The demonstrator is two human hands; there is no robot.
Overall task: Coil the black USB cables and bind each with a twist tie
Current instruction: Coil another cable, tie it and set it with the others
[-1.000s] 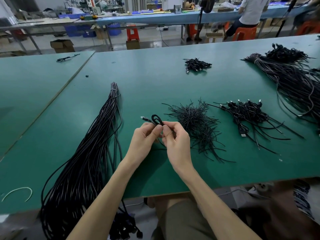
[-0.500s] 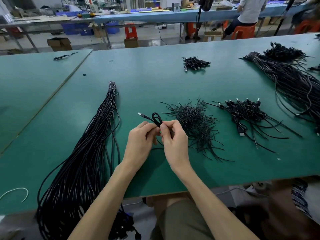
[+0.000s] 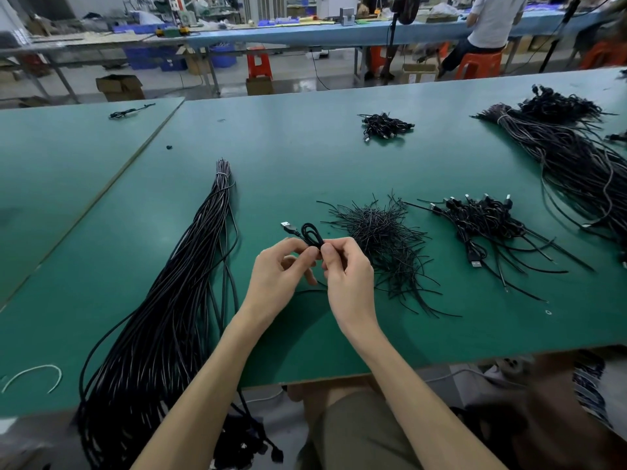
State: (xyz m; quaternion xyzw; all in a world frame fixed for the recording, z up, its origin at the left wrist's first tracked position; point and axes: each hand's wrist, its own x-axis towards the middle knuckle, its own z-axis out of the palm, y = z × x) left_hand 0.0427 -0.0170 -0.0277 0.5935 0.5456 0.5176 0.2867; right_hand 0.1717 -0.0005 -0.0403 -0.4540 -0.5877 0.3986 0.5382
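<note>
Black USB cables (image 3: pixel 169 300) lie as a long, glossy bundle on the left of the matte green surface (image 3: pixel 305 157). One small looped coil (image 3: pixel 310 234), metal plug pointing left, is held above the surface, the grip of left hand (image 3: pixel 276 276) and right hand (image 3: pixel 346 276) pinching its waist. Rightward sit a bristly heap of thin twist ties (image 3: pixel 383 239) and tangled bound coils (image 3: pixel 485 218).

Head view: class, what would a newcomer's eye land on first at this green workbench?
At centre, the left grip and right grip pinch a small black coil above the table. A long cable bundle sweeps down the left side and off the near edge. Right of the coil lie a tie pile and a heap of coiled cables.
</note>
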